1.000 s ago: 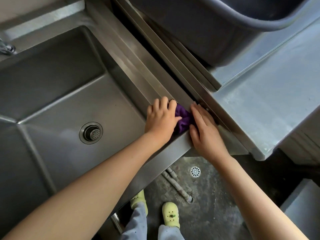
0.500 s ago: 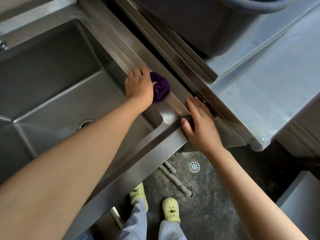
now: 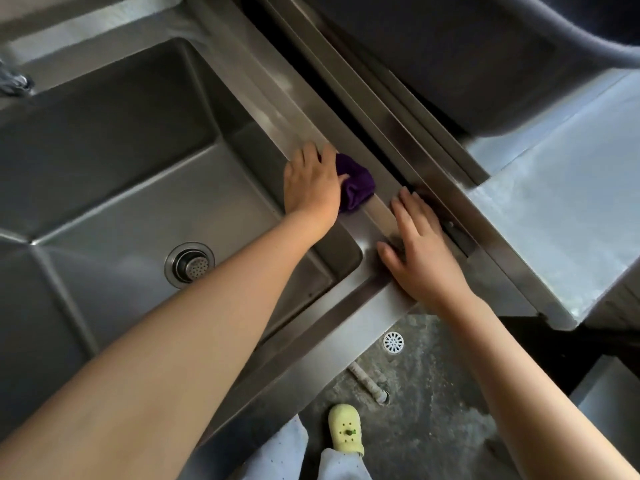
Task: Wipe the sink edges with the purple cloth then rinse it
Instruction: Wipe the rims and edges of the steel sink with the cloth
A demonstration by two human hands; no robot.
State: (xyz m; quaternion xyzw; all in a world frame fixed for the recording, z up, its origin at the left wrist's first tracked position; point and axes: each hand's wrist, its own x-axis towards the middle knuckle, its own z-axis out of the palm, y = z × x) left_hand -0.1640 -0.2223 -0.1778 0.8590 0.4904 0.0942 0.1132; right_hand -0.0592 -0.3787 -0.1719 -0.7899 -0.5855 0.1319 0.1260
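Note:
A bunched purple cloth (image 3: 356, 187) lies on the right-hand rim (image 3: 273, 98) of the steel sink, pressed there by my left hand (image 3: 310, 183), which covers its left side. My right hand (image 3: 419, 252) rests flat, fingers spread, on the rim's near right corner, a short gap from the cloth. The sink basin holds a round drain (image 3: 189, 265) in its floor. A tap (image 3: 12, 81) shows only partly at the far left edge.
A steel counter (image 3: 554, 188) adjoins the sink on the right, with a narrow dark gap between them. A large grey tub (image 3: 467, 57) stands at its back. Below are the concrete floor, a floor drain (image 3: 393, 342), a pipe (image 3: 369, 382) and my yellow shoe (image 3: 345, 429).
My left hand slid the cloth away along the right rim, then back toward me; it now sits between the two earlier spots. My right hand stayed on the corner.

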